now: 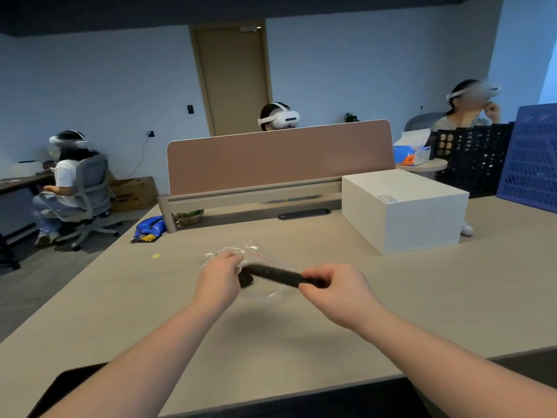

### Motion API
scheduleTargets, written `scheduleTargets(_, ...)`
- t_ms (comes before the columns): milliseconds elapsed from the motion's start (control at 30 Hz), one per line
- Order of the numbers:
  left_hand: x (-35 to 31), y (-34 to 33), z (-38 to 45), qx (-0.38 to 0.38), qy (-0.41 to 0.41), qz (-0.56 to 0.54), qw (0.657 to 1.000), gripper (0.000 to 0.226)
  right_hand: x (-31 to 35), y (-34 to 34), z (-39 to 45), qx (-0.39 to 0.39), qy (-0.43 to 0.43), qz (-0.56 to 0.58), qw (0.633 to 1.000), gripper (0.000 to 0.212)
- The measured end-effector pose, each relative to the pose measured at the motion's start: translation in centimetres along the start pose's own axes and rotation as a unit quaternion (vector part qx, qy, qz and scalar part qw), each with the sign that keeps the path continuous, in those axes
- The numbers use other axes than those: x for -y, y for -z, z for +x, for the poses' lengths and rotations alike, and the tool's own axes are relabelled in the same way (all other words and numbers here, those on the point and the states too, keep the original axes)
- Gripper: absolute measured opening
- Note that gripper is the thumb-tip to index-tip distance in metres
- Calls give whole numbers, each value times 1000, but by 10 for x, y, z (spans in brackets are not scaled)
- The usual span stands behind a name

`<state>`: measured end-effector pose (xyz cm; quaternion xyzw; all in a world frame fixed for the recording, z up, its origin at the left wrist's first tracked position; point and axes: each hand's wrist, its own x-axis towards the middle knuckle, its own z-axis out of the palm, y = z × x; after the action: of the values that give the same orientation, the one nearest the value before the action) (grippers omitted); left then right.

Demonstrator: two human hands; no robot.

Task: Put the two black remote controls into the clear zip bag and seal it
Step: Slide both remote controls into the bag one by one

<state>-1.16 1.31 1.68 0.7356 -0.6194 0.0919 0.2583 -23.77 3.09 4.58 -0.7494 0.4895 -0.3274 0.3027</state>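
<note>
My left hand (218,274) pinches the edge of the clear zip bag (265,292), which is crumpled just above the beige table (271,336). A long black remote control (277,275) is gripped at its right end by my right hand (334,289). Its left end points into the bag by my left fingers. A second, shorter black remote (245,280) shows as a dark block just below the long one, beside my left hand; it seems to lie inside the bag, though the plastic is too blurred to be sure.
A white box (404,209) stands on the table at the right. Behind it are dark and blue perforated crates (530,158). A pink desk divider (280,158) closes the far edge. A blue snack packet (149,229) lies at the far left corner. Three people with headsets sit beyond.
</note>
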Motion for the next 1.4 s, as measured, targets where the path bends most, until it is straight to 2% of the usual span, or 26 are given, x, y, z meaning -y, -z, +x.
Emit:
scheduleTargets(133,0,-7,-4,-7,-13,-19,1000,27,-3,-13,-3,18,-22,-88,996,19)
scheduleTargets(333,-1,-15,-7,-11,-45,-25,999,31,-15,-54,28,-1,10,-175,985,16)
scheduleTargets(433,4,-16,-6,-31,-57,-33,997,31,-21,-78,47,-7,19,-204,979,21)
scheduleTargets(600,15,-22,-6,-51,-94,-29,994,33,-33,-117,76,-31,32,-179,983,18)
scheduleTargets(733,21,-24,-6,-63,-112,-30,991,41,-39,-140,96,-11,27,-154,988,27)
scheduleTargets(933,28,-26,-4,-74,-118,-49,989,51,-44,-158,120,13,29,-163,986,23)
scheduleTargets(1100,32,-28,-5,-59,-119,-40,990,43,-51,-165,127,38,28,-155,987,29)
scheduleTargets(1267,34,-30,-3,-42,-112,-35,992,36,-56,-170,134,79,33,-221,971,43)
scheduleTargets(1400,33,-28,0,-37,-115,-45,992,38,-59,-171,139,87,5,-187,979,44)
